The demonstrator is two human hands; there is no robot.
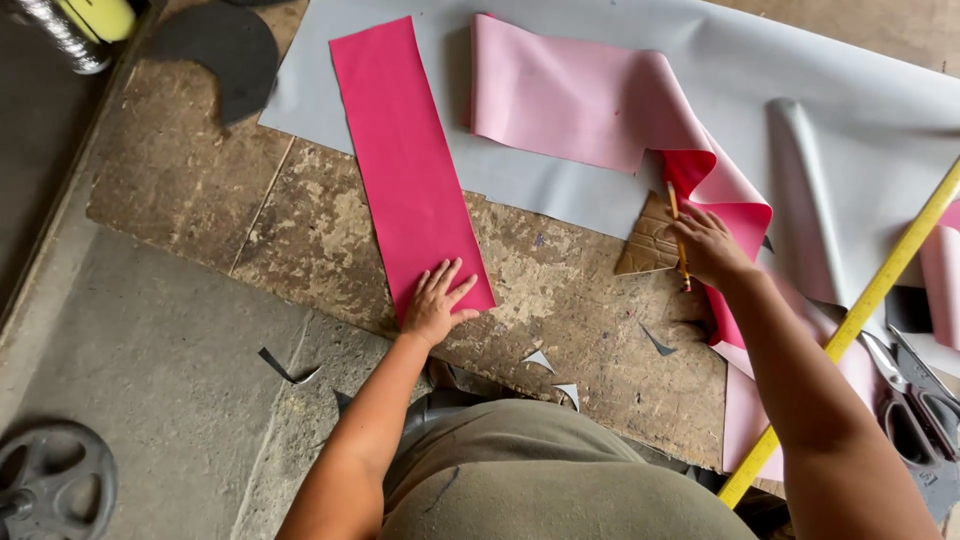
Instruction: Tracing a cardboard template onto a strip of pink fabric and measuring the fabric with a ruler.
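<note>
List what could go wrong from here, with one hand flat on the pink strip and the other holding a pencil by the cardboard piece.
1. The left hand pins only the near end of the long bright pink strip; its far end could skew.
2. The right hand holds a pencil over the small brown cardboard template, which may slip on the curled pale pink sheet.
3. The metal scissors beside the yellow ruler lie close to the right forearm.

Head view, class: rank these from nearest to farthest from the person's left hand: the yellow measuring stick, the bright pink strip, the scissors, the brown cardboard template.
1. Bright pink strip: directly under the left hand.
2. Brown cardboard template: to its right, at the right hand.
3. Yellow measuring stick: farther right, lying diagonally.
4. Scissors: far right edge, beyond the stick.
</note>
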